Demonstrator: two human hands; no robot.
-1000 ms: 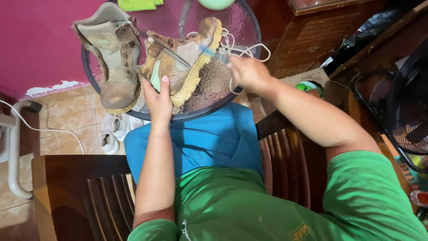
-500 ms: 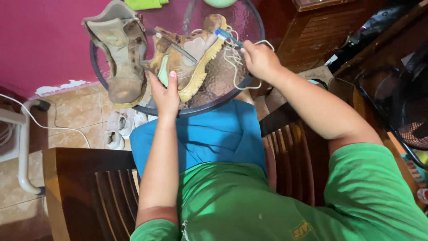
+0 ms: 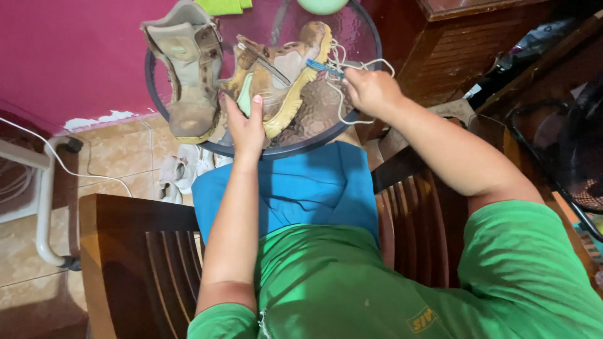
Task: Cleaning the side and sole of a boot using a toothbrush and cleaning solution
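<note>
Round glass table (image 3: pixel 361 94), dark-rimmed, pebbled surface. Scuffed tan suede boot (image 3: pixel 276 75), yellowed sole, lying on its side under both sets of fingers. Second boot (image 3: pixel 188 75), sole up, left of them. Left hand (image 3: pixel 246 125) flat against the boot's heel, fingers spread, gripping nothing. Right hand (image 3: pixel 370 91) pinched shut on a blue-handled brush (image 3: pixel 323 66), pale laces (image 3: pixel 352 78) looped beside the knuckles. Since a moment ago: brush head nearer the toe, boot unmoved.
</note>
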